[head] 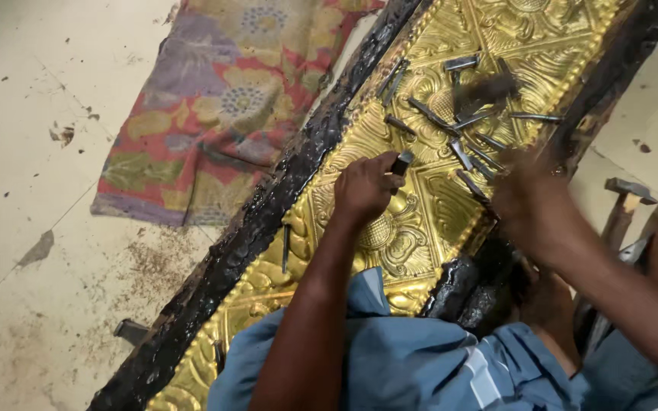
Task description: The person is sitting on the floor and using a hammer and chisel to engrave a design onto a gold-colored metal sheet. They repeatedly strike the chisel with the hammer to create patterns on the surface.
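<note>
- Steel punch (401, 162) pinched upright in the left hand (363, 190), fingers wrapped tight round the shank, tip down on the embossed gold-coloured sheet (420, 221) near its middle.
- Right hand (531, 205) is blurred; its grip looks closed round the handle of a hammer (485, 91), whose head smears above the sheet.
- My guess on handling: the punch is small, hard and a bit slick, so low on the shank looks like the spot to hold it. The sheet looks thin and easy to dent; it sits in a black tarry bed (260, 221) that should keep it stiff.
- Loads of loose punches (458, 125) are scattered over the upper part of the sheet, close to the working spot, so they crowd things a bit. One more (286, 247) lies by the left edge.
- Further out: a second hammer (624, 199) on the floor at right, a flowery cloth (222, 106) at top left, dusty concrete floor (32, 251), blue clothing (420, 358) at the bottom.
</note>
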